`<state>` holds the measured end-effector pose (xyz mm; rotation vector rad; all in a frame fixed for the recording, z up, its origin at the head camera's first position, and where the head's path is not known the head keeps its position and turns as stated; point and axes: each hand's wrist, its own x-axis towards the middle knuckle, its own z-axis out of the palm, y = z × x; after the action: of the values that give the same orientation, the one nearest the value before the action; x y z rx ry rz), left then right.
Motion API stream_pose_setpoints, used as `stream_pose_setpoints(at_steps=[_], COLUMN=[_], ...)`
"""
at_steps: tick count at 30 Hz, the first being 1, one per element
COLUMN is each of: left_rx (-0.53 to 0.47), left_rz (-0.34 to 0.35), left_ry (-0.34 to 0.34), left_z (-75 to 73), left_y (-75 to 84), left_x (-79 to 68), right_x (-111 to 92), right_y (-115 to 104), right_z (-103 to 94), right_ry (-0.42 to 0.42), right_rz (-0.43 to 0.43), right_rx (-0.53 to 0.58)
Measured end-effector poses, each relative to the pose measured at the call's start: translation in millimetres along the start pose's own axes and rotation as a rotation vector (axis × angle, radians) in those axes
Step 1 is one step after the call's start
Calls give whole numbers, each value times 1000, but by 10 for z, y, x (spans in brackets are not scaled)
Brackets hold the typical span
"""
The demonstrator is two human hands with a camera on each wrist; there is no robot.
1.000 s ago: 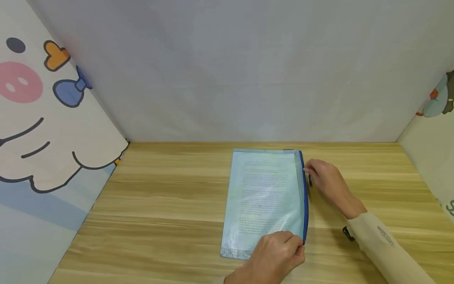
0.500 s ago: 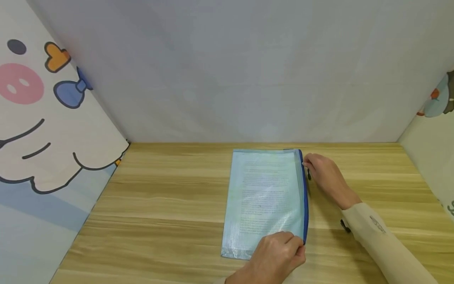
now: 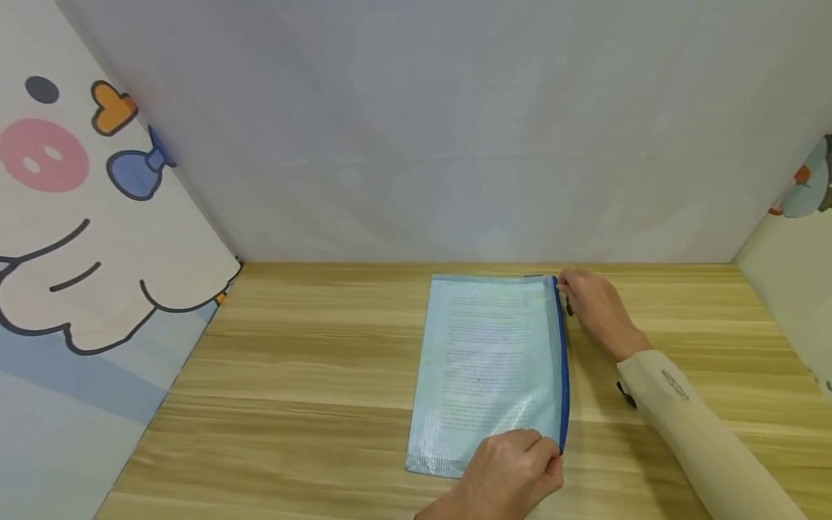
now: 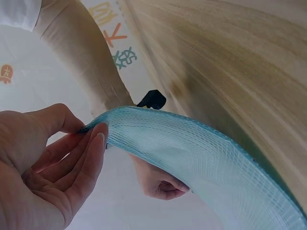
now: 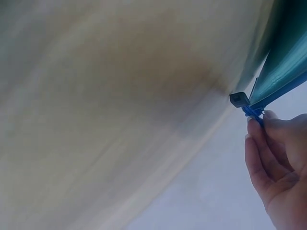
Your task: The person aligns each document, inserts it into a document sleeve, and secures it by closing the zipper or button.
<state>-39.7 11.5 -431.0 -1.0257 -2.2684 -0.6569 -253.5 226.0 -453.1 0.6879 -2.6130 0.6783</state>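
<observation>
A light-blue mesh zipper pouch [image 3: 425, 404] lies flat on the table with a printed sheet [image 3: 487, 375] showing through it. Along its right side runs a dark blue zipper [image 3: 565, 368]. My left hand [image 3: 510, 469] pinches the near right corner, at the zipper's end; the left wrist view shows the mesh edge [image 4: 158, 127] bowed up from the thumb and fingertips. At the far right corner my right hand [image 3: 594, 307] pinches the blue cord [image 5: 250, 112] of the zipper pull between thumb and forefinger. The cord's black end tab [image 5: 239, 99] sticks out past the fingertips.
The wood-grain table [image 3: 292, 375] meets a pale back wall [image 3: 416, 144] just beyond the pouch. Cartoon-printed panels stand at the left [image 3: 130, 253] and right. A small black piece [image 3: 626, 394] juts from under the right sleeve [image 3: 689, 412].
My right hand has slid away from me along the zipper, up to the far right corner of the pouch. The left hand keeps its pinch on the near corner.
</observation>
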Motion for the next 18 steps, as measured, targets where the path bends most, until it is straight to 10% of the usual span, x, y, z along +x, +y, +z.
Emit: stream_pose_setpoints(at_steps=[18], left_rx=[58], left_rz=[24], left_ry=[55], left_z=[29], left_y=[-10], left_x=[-27], right_x=[180], right_y=[94], right_z=[92], right_ry=[55], right_rz=[31], right_rx=[-57])
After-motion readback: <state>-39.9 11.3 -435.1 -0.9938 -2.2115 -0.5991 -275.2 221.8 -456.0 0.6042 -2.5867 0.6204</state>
